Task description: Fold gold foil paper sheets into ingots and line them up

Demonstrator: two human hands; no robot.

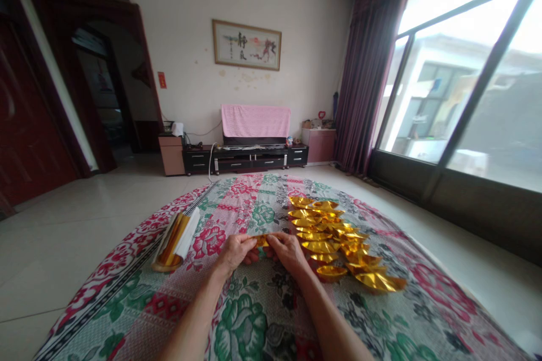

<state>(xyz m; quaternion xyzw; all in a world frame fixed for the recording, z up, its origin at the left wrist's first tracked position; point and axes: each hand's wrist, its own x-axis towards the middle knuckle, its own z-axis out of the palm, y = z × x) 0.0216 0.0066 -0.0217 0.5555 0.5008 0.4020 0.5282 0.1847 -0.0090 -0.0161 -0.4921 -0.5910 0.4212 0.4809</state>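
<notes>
Between my two hands, above the middle of the patterned cloth (241, 304), is a small folded piece of gold foil paper (262, 241). My left hand (237, 251) pinches its left end, and my right hand (285, 248) pinches its right end. Just right of my right hand, several folded gold boat shapes (320, 247) lie in rows. To the left lies a bundle of gold and white sheets (180, 240), apart from my hands. The undersides of the fingers are partly hidden.
Beyond the round cloth-covered surface stands a low black cabinet (254, 162) with a pink cloth (256, 120) above it. A framed picture (247, 45) hangs on the wall. Purple curtains (359, 67) and large windows are on the right, a doorway on the left.
</notes>
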